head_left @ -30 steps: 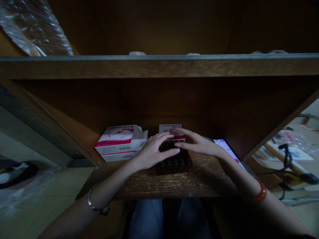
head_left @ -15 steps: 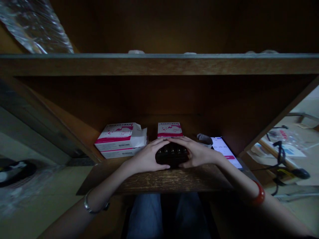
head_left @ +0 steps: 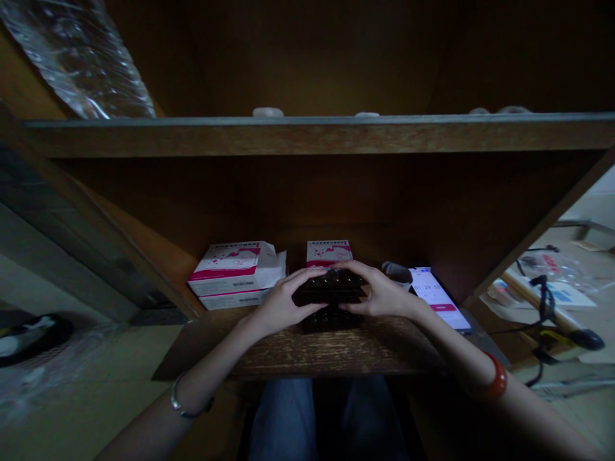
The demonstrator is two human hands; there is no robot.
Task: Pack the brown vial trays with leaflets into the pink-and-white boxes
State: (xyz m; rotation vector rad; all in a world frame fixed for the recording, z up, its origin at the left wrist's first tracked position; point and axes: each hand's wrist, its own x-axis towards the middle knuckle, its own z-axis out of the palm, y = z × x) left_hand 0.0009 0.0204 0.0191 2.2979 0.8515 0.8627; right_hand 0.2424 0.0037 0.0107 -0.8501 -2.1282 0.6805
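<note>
While the left hand (head_left: 283, 301) and right hand (head_left: 379, 291) curl closed around a dark studded tray (head_left: 329, 287) from either side, a second dark studded tray (head_left: 331, 323) sits directly below it on the wooden shelf (head_left: 336, 355). Just behind stand a pink-and-white carton (head_left: 329, 253) and a torn-open pink-and-white carton (head_left: 235, 269). A lit smartphone (head_left: 435, 298) lies right of the right hand, past a small grey object (head_left: 396, 271).
</note>
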